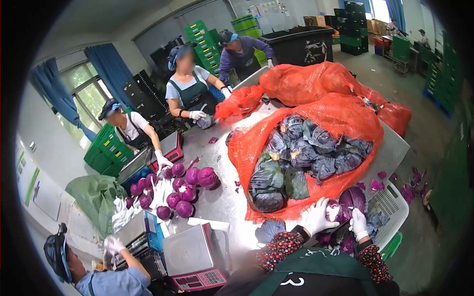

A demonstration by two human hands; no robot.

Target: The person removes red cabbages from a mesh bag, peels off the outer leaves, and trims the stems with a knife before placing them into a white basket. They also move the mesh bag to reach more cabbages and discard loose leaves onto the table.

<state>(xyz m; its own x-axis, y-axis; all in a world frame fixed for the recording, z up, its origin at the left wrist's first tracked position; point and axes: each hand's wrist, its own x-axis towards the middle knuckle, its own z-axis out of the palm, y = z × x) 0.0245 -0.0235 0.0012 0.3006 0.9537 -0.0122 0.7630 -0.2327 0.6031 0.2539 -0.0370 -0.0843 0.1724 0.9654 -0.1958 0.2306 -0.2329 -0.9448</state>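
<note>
Both my hands wear white gloves. My left hand (318,217) has its fingers spread against a red cabbage (352,199) at the table's front right. My right hand (359,224) is closed at the cabbage's near right side; what it grips, if anything, is too small to make out. Purple leaves lie below my hands. Just beyond, an open red mesh sack (242,148) holds several dark-leaved cabbages (301,148). A white crate (392,204) with leaves in it stands to the right.
Trimmed purple cabbages (185,192) sit on the left of the metal table (217,197). A scale (190,251) stands at the near left. Three people work around the table's far and left sides. More red sacks (316,81) lie behind the open one. Leaf scraps litter the right floor.
</note>
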